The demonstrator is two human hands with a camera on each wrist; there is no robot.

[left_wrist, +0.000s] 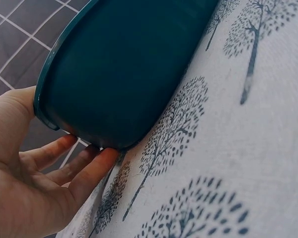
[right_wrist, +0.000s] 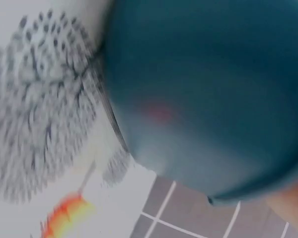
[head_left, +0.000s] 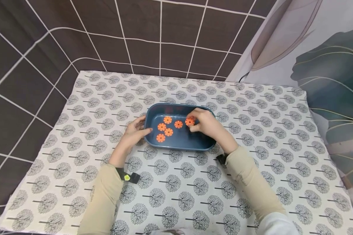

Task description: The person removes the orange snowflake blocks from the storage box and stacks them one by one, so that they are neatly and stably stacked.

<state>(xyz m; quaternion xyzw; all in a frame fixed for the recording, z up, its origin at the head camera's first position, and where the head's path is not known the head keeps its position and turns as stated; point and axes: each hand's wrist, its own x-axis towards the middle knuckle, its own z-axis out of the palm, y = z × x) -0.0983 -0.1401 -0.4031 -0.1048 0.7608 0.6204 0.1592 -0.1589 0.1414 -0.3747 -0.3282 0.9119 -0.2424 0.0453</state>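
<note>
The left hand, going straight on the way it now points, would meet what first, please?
The blue tray, most likely, at the end that the left hand is touching. Beyond that wall, orange discs lie roughly in line, though depth is hard to judge.

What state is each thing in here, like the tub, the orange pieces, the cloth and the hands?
Blue tub: open-topped, open side up.
Five orange discs: loose, lying flat in the tub.
Sixth orange disc: held in the right hand.
Left hand: gripping the tub's end, thumb over the rim.
Tree-print cloth: spread out beneath the tub.
</note>
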